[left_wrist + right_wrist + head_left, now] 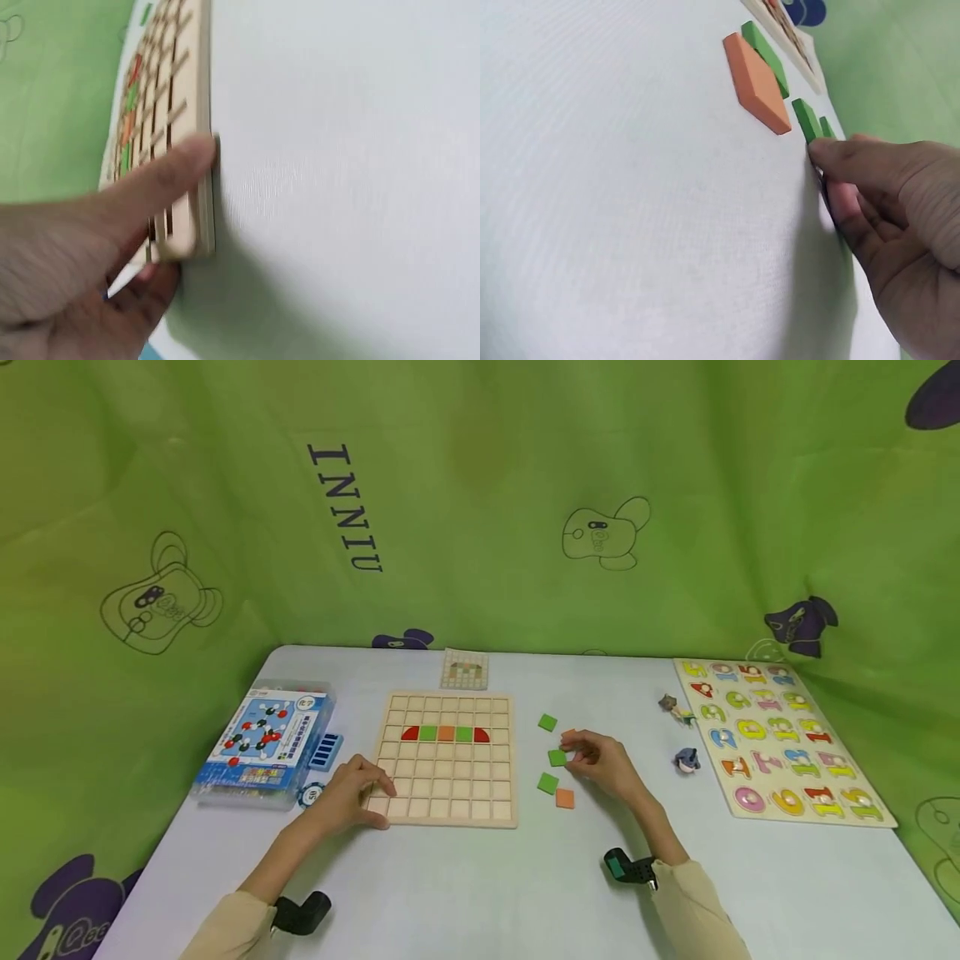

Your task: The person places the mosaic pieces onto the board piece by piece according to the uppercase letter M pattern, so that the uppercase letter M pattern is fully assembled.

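A wooden grid board (450,785) lies mid-table with a row of red, green and orange tiles (446,734) in it. My left hand (367,792) holds the board's near left corner; in the left wrist view the thumb (176,169) lies over the board's edge (196,90) and the fingers curl under the corner. Right of the board lie loose tiles: green ones (547,722) (548,782) and an orange one (565,798). My right hand (576,752) pinches the edge of a green tile (805,118), which is also visible in the head view (556,758). An orange tile (756,75) lies just beyond.
A blue boxed molecule kit (262,747) sits left of the board and a small pattern card (465,670) behind it. A number puzzle board (780,739) lies at the right, with two small figures (675,706) (686,762) beside it. Green cloth walls surround the table.
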### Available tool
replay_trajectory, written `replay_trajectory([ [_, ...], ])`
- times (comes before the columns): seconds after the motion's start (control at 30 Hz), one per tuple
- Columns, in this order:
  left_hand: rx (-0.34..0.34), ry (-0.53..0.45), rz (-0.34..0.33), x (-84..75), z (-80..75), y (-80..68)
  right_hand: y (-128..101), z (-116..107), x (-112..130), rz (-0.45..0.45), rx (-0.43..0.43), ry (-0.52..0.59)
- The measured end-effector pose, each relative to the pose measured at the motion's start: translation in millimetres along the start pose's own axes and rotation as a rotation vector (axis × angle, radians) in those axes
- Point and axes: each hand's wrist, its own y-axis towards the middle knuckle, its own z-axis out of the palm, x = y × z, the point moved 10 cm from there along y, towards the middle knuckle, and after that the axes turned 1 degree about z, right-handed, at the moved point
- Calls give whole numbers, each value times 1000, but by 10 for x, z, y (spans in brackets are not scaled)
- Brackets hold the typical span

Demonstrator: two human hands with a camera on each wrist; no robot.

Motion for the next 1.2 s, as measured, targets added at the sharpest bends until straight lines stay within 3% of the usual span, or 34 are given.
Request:
replay_trajectory([
  [0.17,96,-13,51,26,2,15,-26,-16,-11,43,-5,44],
  [0.33,133,-10,100,35,-6,24,-31,-59,-23,117,-23,221],
  [0.63,98,-13,142,38,-9,14,5,-7,77,183,-54,455],
  [0.8,98,-11,148,39,27,0,35,145,124,201,-57,486],
  [1.2,92,35,77,5,26,53,222,610,267,248,-92,605],
])
